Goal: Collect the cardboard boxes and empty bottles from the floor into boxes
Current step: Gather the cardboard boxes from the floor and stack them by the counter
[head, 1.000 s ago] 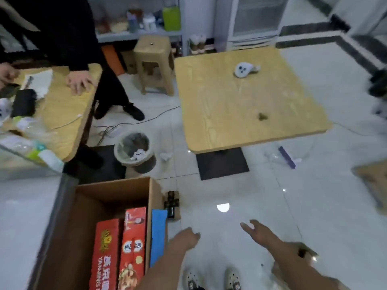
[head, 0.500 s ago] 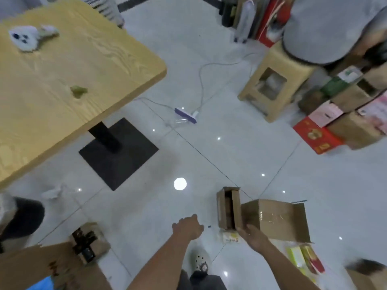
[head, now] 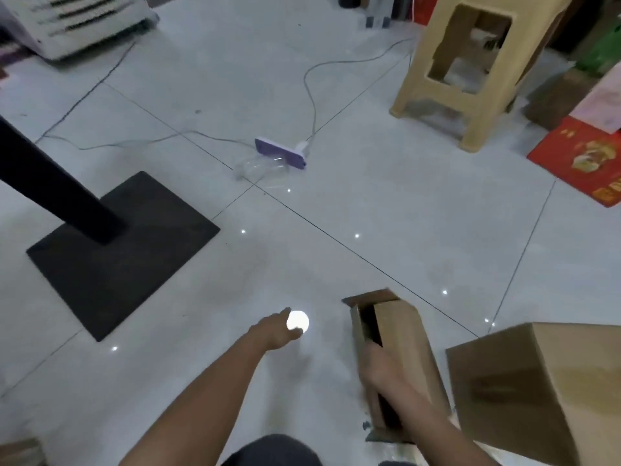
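My right hand (head: pixel 379 366) grips the open edge of a narrow brown cardboard box (head: pixel 403 334) that lies on the white tiled floor in front of me. A larger brown cardboard box (head: pixel 544 388) lies on its side just right of it. My left hand (head: pixel 275 332) hovers over bare floor to the left of the narrow box, fingers loosely curled, holding nothing. Farther ahead a clear empty plastic bottle (head: pixel 258 168) lies on the floor beside a purple power strip (head: pixel 280 153). A red printed carton (head: pixel 584 159) lies flat at the right.
A black table base and post (head: pixel 114 250) stand at the left. A beige plastic stool (head: pixel 467 68) stands at the upper right, with more boxes behind it. Grey cables (head: pixel 312 95) run across the floor to the power strip. A white appliance (head: pixel 77 21) stands at top left.
The view swung right and came closer to the floor. My right hand moved from the larger box's edge onto the narrow box and took hold of it. My left hand stayed free.
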A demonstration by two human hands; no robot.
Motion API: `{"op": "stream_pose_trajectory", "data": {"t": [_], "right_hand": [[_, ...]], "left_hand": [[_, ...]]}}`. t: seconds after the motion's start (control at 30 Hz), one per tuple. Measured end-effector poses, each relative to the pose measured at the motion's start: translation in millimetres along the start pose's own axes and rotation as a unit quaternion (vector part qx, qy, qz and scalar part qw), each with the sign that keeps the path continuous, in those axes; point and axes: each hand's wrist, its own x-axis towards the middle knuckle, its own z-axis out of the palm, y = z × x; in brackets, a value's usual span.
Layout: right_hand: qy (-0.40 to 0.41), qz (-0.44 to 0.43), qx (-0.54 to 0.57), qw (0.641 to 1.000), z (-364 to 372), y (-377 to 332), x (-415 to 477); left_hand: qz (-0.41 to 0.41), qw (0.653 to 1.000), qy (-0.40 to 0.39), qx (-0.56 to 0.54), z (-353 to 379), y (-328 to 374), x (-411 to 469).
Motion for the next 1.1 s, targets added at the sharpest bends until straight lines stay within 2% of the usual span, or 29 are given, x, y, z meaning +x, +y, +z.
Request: {"op": "stream_pose_trajectory", "data": {"t": [0.1, 0.2, 0.37, 0.53, 0.67, 0.73, 0.87, 0.97, 1.03, 1.1], "right_hand": [[0.045, -0.092, -0.133, 0.986, 16.6, -27.0, 40.4], [0.092, -0.153, -0.222, 0.959, 33.2, -48.9, 65.3], [0.062, -0.286, -0.326, 0.899, 89.0, -103.6, 65.6], [0.035, -0.41, -0.383, 0.827, 162.8, -165.8, 54.5], [0.016, -0.482, -0.433, 0.762, 201.7, -196.9, 39.7], [0.004, -0.499, -0.445, 0.744, 209.6, -205.7, 32.4], [-0.009, -0.5, -0.448, 0.741, 217.2, -211.5, 27.7], [-0.005, -0.488, -0.463, 0.739, 221.3, -211.0, 33.5], [0.0, -0.481, -0.467, 0.742, 223.1, -208.7, 38.3], [0.001, -0.471, -0.464, 0.75, 224.1, -206.2, 41.1]], "left_hand": [[-0.016, 0.999, 0.037, -0.017, 7.6, -50.5, 39.2], [-0.063, 0.996, 0.055, -0.021, 24.4, -116.6, 33.8], [-0.203, 0.971, 0.113, -0.055, 53.9, -233.8, -32.5], [-0.336, 0.925, 0.167, -0.056, 106.2, -307.3, -97.4], [-0.418, 0.874, 0.225, -0.103, 129.0, -335.9, -130.0], [-0.457, 0.843, 0.237, -0.155, 137.3, -341.8, -137.0], [-0.516, 0.782, 0.273, -0.218, 144.8, -344.8, -128.5], [-0.514, 0.743, 0.38, -0.197, 137.3, -344.4, -120.0], [-0.51, 0.693, 0.463, -0.213, 129.6, -345.5, -118.9], [-0.536, 0.633, 0.493, -0.262, 125.8, -348.2, -117.9]]}}
